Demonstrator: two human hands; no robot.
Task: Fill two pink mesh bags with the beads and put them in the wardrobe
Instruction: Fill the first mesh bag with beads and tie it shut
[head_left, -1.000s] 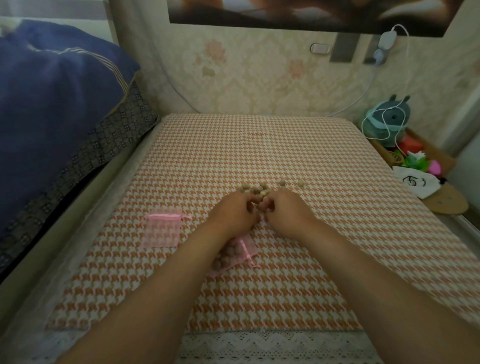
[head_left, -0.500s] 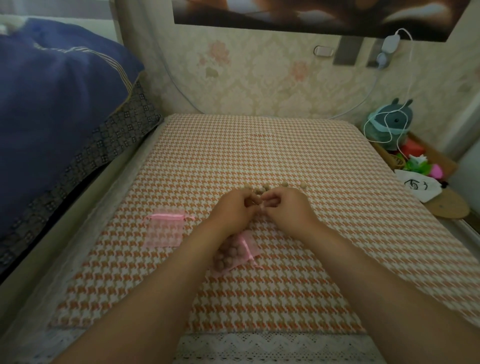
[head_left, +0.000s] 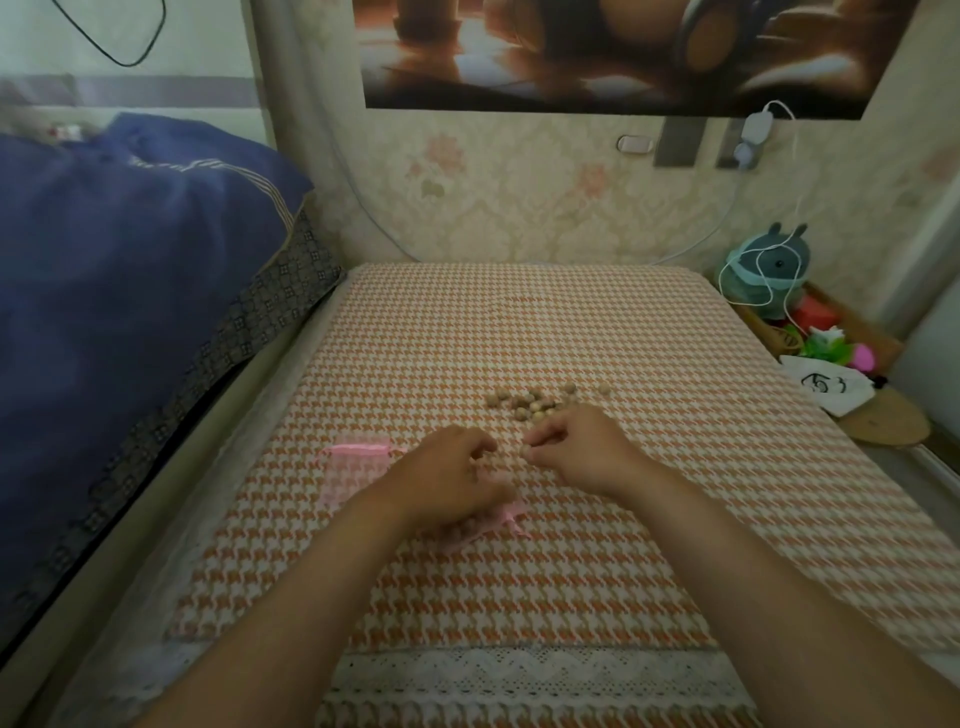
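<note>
Logging hand states first. Left hand (head_left: 447, 480): fingers curled down over a small pink mesh drawstring bag partly filled with beads (head_left: 485, 525), which lies on the cloth under the palm. Pink ribbon ends stick out on the thumb side. We read this as a grip on the part-filled bag near its mouth, though the hand hides the mouth itself.

Right hand (head_left: 576, 447): fingers bent in toward the thumb, tips close together, a narrow pinch. We cannot tell whether a bead sits between them.

Loose round tan wooden beads (head_left: 530, 405): a small scatter on the cloth just beyond the right hand, with a few strays to the right of the main cluster.

Second pink mesh drawstring bag, flat and empty (head_left: 356, 467): it lies on the cloth just beside the left hand's outer edge, gathered ribbon end away from us. We note that the empty bag is apart from the beads.

Support: orange-and-white houndstooth cloth (head_left: 519, 322) with a white lace trim (head_left: 519, 670) along the near edge. Both forearms reach in over that edge.

Surroundings: dark blue quilt (head_left: 130, 260) on the left. A teal plush toy (head_left: 769, 270) with a white cable (head_left: 792, 171) looped round it sits on the right.
</note>
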